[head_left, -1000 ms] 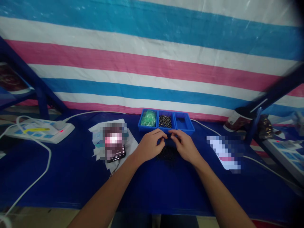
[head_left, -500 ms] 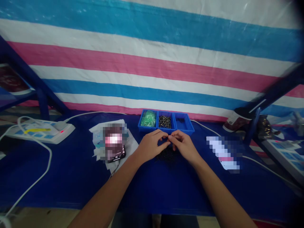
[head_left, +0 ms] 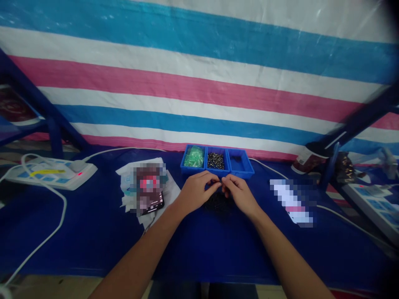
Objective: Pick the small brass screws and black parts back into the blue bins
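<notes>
My left hand [head_left: 199, 189] and my right hand [head_left: 237, 192] meet fingertip to fingertip just in front of the blue bins. Both are closed in a pinch; whatever lies between the fingers is too small and dark to name. Beneath them a heap of small black parts [head_left: 217, 205] rests on the blue table, partly covered by the hands. Beyond the hands stand three joined blue bins: the left bin holds green pieces [head_left: 194, 158] in clear wrap, the middle one small metallic parts [head_left: 215, 160], and the right bin [head_left: 240, 167] a little dark matter.
A lit phone [head_left: 153, 205] lies on white paper and plastic [head_left: 170, 187] at left. Another bright phone-like object [head_left: 291, 203], pixelated, lies at right. Power strips [head_left: 89, 172] with white cables flank both sides. A cup [head_left: 307, 160] stands back right, before a striped sheet.
The fingertips of my right hand have drawn slightly apart from those of my left. Both hands stay over the black heap, and the view has shifted a little.
</notes>
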`<action>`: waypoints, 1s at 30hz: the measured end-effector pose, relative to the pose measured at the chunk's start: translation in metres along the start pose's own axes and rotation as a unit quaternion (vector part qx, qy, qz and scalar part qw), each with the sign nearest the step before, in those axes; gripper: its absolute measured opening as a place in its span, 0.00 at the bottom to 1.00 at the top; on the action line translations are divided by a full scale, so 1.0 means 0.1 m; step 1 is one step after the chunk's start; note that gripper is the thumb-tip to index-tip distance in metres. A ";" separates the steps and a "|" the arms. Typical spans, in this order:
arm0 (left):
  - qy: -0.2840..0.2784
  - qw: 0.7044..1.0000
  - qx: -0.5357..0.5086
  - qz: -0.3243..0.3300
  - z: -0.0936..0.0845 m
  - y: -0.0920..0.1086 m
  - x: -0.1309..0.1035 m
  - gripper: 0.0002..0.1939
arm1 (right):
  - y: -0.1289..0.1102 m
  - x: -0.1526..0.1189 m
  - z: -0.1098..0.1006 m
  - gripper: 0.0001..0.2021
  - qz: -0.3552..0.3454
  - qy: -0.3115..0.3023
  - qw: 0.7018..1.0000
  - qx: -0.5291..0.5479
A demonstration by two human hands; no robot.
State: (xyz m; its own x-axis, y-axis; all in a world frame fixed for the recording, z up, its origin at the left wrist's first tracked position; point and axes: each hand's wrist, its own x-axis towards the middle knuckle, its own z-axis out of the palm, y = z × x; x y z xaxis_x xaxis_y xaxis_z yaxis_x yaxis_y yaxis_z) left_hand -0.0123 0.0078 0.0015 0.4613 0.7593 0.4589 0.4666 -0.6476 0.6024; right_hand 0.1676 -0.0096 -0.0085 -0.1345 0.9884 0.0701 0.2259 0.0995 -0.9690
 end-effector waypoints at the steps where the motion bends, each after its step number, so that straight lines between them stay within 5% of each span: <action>1: 0.004 1.000 -0.002 -0.006 0.00 0.00 0.00 0.07 | 0.01 0.01 -0.01 0.18 -0.003 0.010 1.000 0.007; 6: 0.039 0.999 -0.001 -0.018 0.00 -0.01 -0.01 0.09 | 0.09 0.07 -0.14 0.17 0.021 0.198 0.979 0.047; 9: 0.037 0.999 0.010 -0.016 0.00 -0.03 0.00 0.07 | 0.15 0.09 -0.22 0.21 0.045 0.231 0.972 -0.023; 15: 0.024 0.998 0.053 -0.032 0.03 -0.09 -0.01 0.07 | 0.17 0.06 -0.20 0.09 -0.033 0.068 0.970 -0.231; 21: -0.013 0.992 0.112 -0.062 0.05 -0.14 -0.03 0.09 | 0.26 0.08 -0.12 0.22 -0.122 -0.079 0.934 -0.327; 30: -0.043 0.989 0.118 -0.076 0.08 -0.18 -0.05 0.09 | 0.32 0.13 -0.12 0.15 -0.097 -0.066 0.922 -0.369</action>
State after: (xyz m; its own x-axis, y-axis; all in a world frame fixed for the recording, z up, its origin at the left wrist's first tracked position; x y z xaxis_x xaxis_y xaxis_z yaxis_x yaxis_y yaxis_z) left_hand -0.0172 0.0149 -0.0167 0.4301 0.8471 0.3121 0.6936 -0.5314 0.4863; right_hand 0.1851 0.0076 -0.0360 -0.3467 0.9262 0.1483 0.7741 0.3718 -0.5125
